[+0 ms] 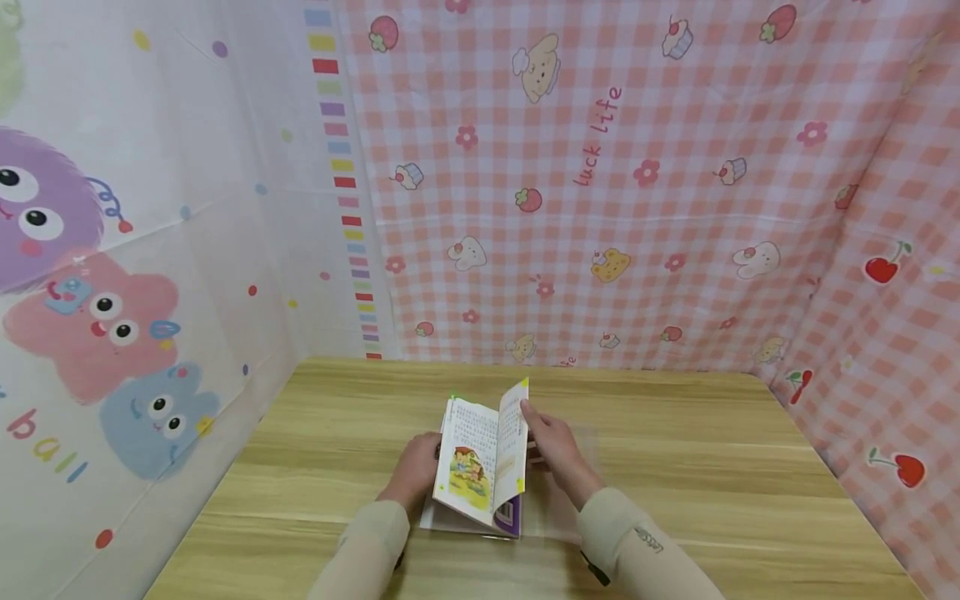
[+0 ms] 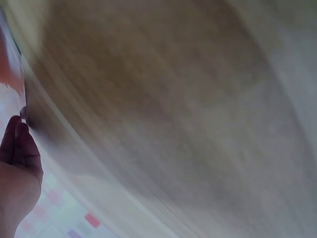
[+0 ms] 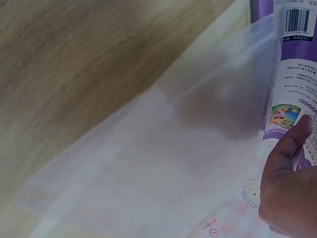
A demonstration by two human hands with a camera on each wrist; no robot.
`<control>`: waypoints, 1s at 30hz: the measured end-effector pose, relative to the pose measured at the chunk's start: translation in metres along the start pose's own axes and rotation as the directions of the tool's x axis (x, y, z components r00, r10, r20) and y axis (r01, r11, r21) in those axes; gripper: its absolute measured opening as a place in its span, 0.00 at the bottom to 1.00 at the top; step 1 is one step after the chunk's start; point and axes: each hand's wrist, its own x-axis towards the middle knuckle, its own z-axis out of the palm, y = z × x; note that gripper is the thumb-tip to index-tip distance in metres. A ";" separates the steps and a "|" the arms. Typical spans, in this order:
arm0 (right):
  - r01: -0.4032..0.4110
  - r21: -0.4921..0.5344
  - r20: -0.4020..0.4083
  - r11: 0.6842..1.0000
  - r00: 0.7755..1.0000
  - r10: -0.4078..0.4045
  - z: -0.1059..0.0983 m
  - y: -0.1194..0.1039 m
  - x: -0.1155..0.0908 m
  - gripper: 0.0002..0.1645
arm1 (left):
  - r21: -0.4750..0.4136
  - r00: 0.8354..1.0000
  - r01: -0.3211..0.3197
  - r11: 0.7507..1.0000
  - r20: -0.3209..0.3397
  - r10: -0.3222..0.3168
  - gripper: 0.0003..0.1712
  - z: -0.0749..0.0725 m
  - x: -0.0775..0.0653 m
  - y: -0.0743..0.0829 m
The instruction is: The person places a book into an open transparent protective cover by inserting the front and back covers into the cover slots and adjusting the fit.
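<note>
A picture book (image 1: pixel 471 467) stands open above the table, with printed text and a coloured drawing on its left page. My left hand (image 1: pixel 417 469) holds its left edge, the fingertips partly hidden behind the cover; the left wrist view shows those fingers (image 2: pixel 20 144) at the cover's edge. With my right hand (image 1: pixel 558 450) I grip the raised right-hand pages, thumb on the front and fingers behind. The purple and white back cover (image 3: pixel 297 69), with a barcode, shows in the right wrist view. A clear plastic sheet (image 3: pixel 148 153) spreads out beside it.
The wood-grained table (image 1: pixel 315 467) carries the book and sheet. A pink checked cloth (image 1: pixel 570 208) hangs behind its far edge, and a white cartoon-printed cloth (image 1: pixel 187 275) stands along the left. Cherry-printed cloth (image 1: pixel 885 375) closes the right side.
</note>
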 end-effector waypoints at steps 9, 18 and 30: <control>-0.027 0.031 -0.006 0.999 1.000 0.028 0.001 0.004 0.001 0.59 | -0.036 0.999 0.044 0.998 -0.022 -0.045 0.12 -0.010 0.000 -0.004; -0.005 0.030 -0.012 1.000 1.000 0.005 0.000 0.003 -0.005 0.43 | -0.007 0.980 0.188 0.982 -0.069 -0.188 0.14 -0.018 -0.001 -0.005; 0.059 -0.020 -0.072 0.998 0.996 -0.061 -0.002 0.004 -0.004 0.19 | 0.001 0.994 0.081 0.997 -0.069 -0.081 0.15 -0.005 0.006 0.020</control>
